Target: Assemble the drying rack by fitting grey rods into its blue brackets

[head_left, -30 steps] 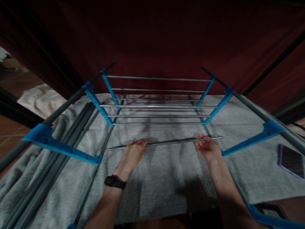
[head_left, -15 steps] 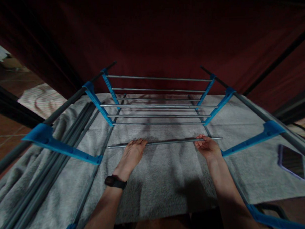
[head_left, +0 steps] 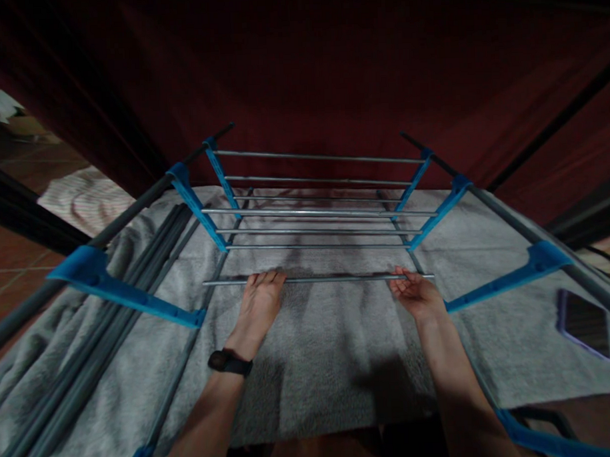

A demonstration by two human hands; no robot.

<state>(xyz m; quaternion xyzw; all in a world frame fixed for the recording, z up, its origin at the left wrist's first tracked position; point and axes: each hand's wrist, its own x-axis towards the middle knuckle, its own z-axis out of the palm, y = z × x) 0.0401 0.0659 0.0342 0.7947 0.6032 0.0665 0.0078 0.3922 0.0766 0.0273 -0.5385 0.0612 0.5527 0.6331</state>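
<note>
A thin grey metal rod (head_left: 337, 279) lies crosswise in front of me, between the two sides of a rack frame. My left hand (head_left: 263, 296) is closed over it from above, left of its middle. Near the rod's right end my right hand (head_left: 412, 290) grips it, palm turned partly up. Blue plastic brackets, a left one (head_left: 132, 298) and a right one (head_left: 507, 281), stand on either side of the rod, which is apart from both. Farther back, several metal bars (head_left: 314, 213) span other blue brackets.
Several loose grey tubes (head_left: 113, 328) lie on the grey blanket (head_left: 329, 361) at left. A phone (head_left: 583, 322) rests on the blanket at right. Dark red fabric (head_left: 309, 75) hangs behind the rack. Long side tubes (head_left: 504, 215) slope along both sides.
The rod has shifted left and its left end has risen, so it now lies nearly level. My left hand has moved slightly left and away from me with it.
</note>
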